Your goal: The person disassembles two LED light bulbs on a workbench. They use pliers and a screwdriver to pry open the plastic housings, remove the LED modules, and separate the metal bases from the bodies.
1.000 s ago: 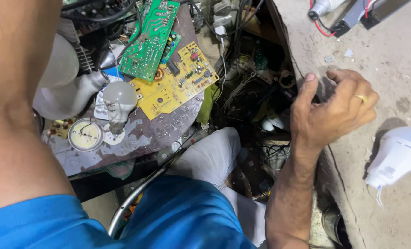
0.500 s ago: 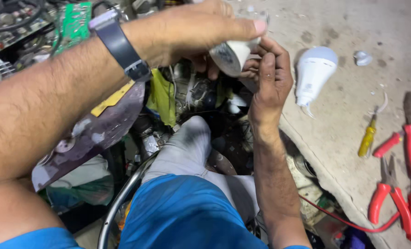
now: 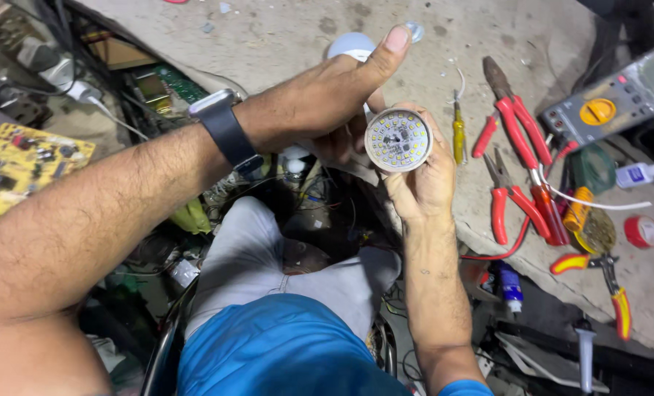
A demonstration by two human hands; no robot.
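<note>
Between both sets of fingers: LED bulb base (image 3: 398,139), chip disc up. Right hand (image 3: 422,183) wraps its body, left hand (image 3: 327,99) pinches the rim, thumb raised. Bulb body hidden; white dome (image 3: 350,44) behind left fingers mostly covered.

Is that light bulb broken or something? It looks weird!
It does look odd: the bulb held in both hands, left hand and right hand, has no dome, so its round board of tiny yellow lights is bare. A white dome lies on the bench behind.
</note>
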